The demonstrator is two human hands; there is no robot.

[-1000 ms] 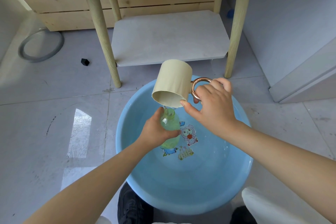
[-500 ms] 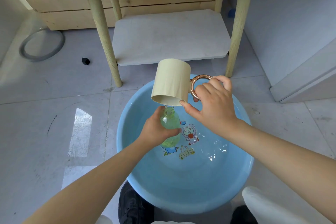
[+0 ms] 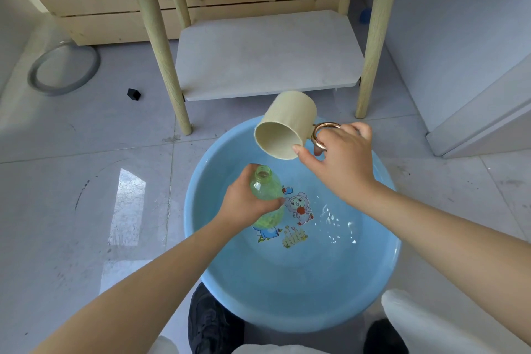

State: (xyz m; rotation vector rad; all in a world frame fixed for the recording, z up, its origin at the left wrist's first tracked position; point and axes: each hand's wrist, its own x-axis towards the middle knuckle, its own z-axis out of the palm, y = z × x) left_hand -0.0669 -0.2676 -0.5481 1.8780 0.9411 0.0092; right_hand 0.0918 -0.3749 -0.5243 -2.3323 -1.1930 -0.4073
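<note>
- The round light-blue plastic basin (image 3: pixel 301 290) stands on the grey tiled floor (image 3: pixel 86 195). It holds shallow clear water (image 3: pixel 336 224) over cartoon prints on its bottom.
- The left hand (image 3: pixel 244 205) wraps its fingers round the body of the small translucent green plastic bottle (image 3: pixel 263 188) and holds it over the left half of the basin.
- The bottle's long axis stands nearly upright. Its uncapped neck points up and slightly away from the person, and its base points down toward the water. I cannot tell how full it is, or whether the base touches the water.
- The right hand (image 3: pixel 343 165) grips the cream cylindrical mug (image 3: pixel 284 123), with a finger at its coppery ring handle (image 3: pixel 323 131) and the thumb pressed on the wall near the rim.
- The mug is tipped onto its side. Its mouth faces down-left toward the person and its base points away toward the bench's lower shelf (image 3: pixel 267 54).
- The mug's mouth hangs above and just right of the bottle's neck, not touching it. Only cream wall shows inside.
- The two hands are apart, each clamped on its own container.
</note>
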